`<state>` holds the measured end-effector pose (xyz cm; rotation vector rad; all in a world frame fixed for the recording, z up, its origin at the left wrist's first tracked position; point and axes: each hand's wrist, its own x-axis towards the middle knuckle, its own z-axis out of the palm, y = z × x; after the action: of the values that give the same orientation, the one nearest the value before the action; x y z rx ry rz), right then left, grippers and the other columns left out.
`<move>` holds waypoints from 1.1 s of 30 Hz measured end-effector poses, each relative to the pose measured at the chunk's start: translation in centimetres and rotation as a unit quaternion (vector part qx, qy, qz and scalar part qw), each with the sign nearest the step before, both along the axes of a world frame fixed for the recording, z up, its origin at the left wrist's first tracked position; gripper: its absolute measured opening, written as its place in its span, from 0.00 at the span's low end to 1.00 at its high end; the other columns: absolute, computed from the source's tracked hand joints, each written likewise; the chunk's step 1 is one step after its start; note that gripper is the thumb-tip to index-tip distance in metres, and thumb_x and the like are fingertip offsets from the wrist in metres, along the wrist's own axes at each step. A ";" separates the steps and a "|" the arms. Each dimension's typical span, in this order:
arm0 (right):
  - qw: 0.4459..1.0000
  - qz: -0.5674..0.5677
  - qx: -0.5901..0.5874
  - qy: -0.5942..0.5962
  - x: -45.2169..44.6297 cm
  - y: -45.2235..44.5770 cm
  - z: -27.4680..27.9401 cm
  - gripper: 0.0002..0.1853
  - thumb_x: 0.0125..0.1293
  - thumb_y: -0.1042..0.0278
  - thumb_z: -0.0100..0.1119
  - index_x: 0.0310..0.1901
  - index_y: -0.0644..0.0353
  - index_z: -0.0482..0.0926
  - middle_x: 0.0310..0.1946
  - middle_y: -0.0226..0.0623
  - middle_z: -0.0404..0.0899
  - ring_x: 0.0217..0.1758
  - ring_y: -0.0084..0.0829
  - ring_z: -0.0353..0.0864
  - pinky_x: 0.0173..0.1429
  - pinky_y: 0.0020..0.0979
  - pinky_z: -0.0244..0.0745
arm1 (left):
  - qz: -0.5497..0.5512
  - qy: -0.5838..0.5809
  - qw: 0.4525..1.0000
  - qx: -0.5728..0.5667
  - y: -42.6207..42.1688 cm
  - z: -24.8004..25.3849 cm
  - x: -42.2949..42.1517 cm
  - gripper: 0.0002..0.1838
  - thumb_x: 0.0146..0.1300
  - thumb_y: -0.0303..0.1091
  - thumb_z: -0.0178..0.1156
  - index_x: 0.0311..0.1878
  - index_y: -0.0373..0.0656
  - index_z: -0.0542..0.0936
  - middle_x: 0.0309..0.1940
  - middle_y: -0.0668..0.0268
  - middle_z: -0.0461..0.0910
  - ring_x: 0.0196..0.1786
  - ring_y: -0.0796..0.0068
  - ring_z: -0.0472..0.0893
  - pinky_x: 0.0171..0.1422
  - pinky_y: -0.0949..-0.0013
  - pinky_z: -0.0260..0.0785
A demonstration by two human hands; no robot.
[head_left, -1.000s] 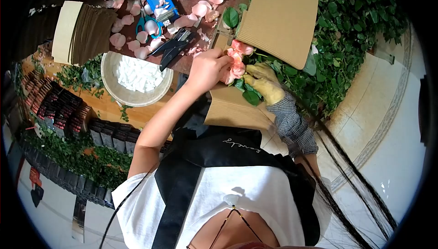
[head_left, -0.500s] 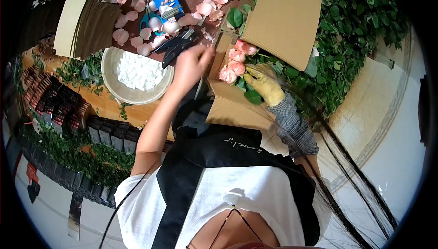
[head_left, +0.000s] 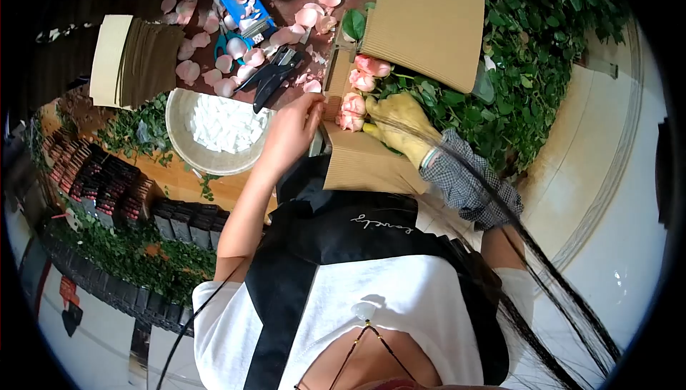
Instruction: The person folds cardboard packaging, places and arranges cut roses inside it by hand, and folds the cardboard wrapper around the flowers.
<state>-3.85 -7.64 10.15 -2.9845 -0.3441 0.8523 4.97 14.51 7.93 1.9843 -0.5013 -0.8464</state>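
Observation:
Pink roses (head_left: pixel 351 111) lie in a row on a sheet of corrugated cardboard (head_left: pixel 371 168), with another cardboard flap (head_left: pixel 425 22) folded over their leaves and stems. My right hand (head_left: pixel 404 124), in a yellow glove, has its fingers closed at the lower blooms; the exact grip behind the petals is hidden. My bare left hand (head_left: pixel 294 127) is beside the cardboard's left edge with its fingers curled together. What it pinches, if anything, cannot be made out. Just above it lies a black stapler (head_left: pixel 275 76) on the petal-strewn table.
A round bowl (head_left: pixel 174 140) of small white pieces stands left of my left hand. Beyond are loose pink petals (head_left: pixel 187 71), blue-handled scissors (head_left: pixel 223 41), a blue tool (head_left: pixel 239 4) and a stack of cardboard sheets (head_left: pixel 111 61). Leafy stems (head_left: pixel 529 83) pile up at right.
My left hand has moved down from beside the stapler to the cardboard's edge. My gloved hand has shifted slightly left against the roses. The whole view has tilted a little.

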 end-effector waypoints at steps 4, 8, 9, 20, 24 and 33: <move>0.994 -0.085 -0.010 0.072 0.4 1.1 -1.4 0.10 0.67 0.63 0.53 0.35 0.55 0.84 0.29 0.37 0.87 0.36 0.41 0.88 0.39 0.40 0.79 | -0.115 -0.093 0.989 -0.009 -3.4 4.1 -1.0 0.11 0.70 0.35 0.54 0.45 0.37 0.81 0.32 0.47 0.83 0.37 0.46 0.84 0.42 0.49 0.77; 0.992 -0.086 0.087 -0.033 -0.5 -1.1 -0.6 0.08 0.66 0.63 0.55 0.37 0.54 0.82 0.31 0.40 0.87 0.37 0.43 0.87 0.42 0.43 0.81 | -0.253 -0.207 0.930 0.166 -7.6 2.8 -5.2 0.12 0.62 0.29 0.55 0.42 0.29 0.80 0.41 0.44 0.84 0.39 0.54 0.87 0.38 0.58 0.82; 0.990 -0.087 0.100 -0.050 -0.5 -1.8 0.4 0.08 0.67 0.61 0.56 0.39 0.53 0.81 0.32 0.42 0.86 0.37 0.44 0.87 0.43 0.44 0.81 | -0.250 -0.204 0.925 0.199 -8.1 3.7 -5.5 0.12 0.61 0.28 0.55 0.43 0.29 0.80 0.45 0.43 0.84 0.40 0.55 0.87 0.38 0.60 0.82; 0.956 -0.175 0.208 -0.107 -1.0 -3.1 -0.7 0.23 0.67 0.61 0.59 0.64 0.48 0.73 0.33 0.45 0.84 0.37 0.49 0.82 0.43 0.49 0.77 | -0.143 -0.322 0.915 0.198 -10.0 0.2 -6.2 0.15 0.62 0.36 0.55 0.41 0.34 0.84 0.63 0.41 0.73 0.55 0.50 0.78 0.61 0.57 0.73; 0.936 -0.346 0.042 -0.051 -0.3 -1.2 0.9 0.20 0.69 0.64 0.59 0.61 0.53 0.73 0.36 0.47 0.83 0.41 0.50 0.82 0.44 0.49 0.77 | -0.147 -0.296 0.910 0.252 -10.5 0.8 -6.7 0.17 0.62 0.34 0.55 0.46 0.33 0.86 0.66 0.45 0.73 0.52 0.55 0.80 0.49 0.63 0.79; 0.933 -0.301 0.196 -0.036 0.8 -3.7 -1.7 0.15 0.67 0.62 0.65 0.53 0.52 0.78 0.44 0.44 0.83 0.47 0.47 0.81 0.48 0.45 0.79 | -0.139 -0.277 0.914 0.262 -11.0 2.4 -7.5 0.20 0.66 0.37 0.52 0.52 0.36 0.85 0.64 0.44 0.74 0.58 0.56 0.75 0.59 0.62 0.68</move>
<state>-3.03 -11.35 8.41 -2.5079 0.3515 0.5260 -2.50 3.54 10.33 2.7164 -0.9809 -0.6085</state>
